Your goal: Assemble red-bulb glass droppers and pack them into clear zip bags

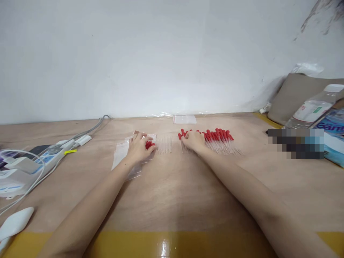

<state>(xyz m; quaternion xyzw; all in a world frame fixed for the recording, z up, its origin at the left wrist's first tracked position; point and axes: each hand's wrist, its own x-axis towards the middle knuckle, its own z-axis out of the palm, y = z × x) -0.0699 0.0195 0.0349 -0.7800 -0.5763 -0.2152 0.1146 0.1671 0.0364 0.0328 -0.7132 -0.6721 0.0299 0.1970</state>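
Note:
My left hand (139, 147) rests over a small pile of red rubber bulbs (149, 144) lying on clear plastic bags (133, 174). Its fingers are bent and apart, with red showing between thumb and fingers. Just right of it, thin clear glass tubes (164, 144) lie side by side in a row. My right hand (194, 139) is closed, fingertips down, at the left end of a long row of droppers with red bulbs (219, 138). It seems to pinch one dropper, whose bulb is partly covered by the fingers. The droppers' glass tips point towards me.
Another small clear bag (184, 119) lies by the wall. At left are a white power strip (51, 157), cables and a white spoon-like object (16, 224). On the right stand a plastic bottle (311, 109), a grey-brown container (288, 95) and a blue packet (334, 148).

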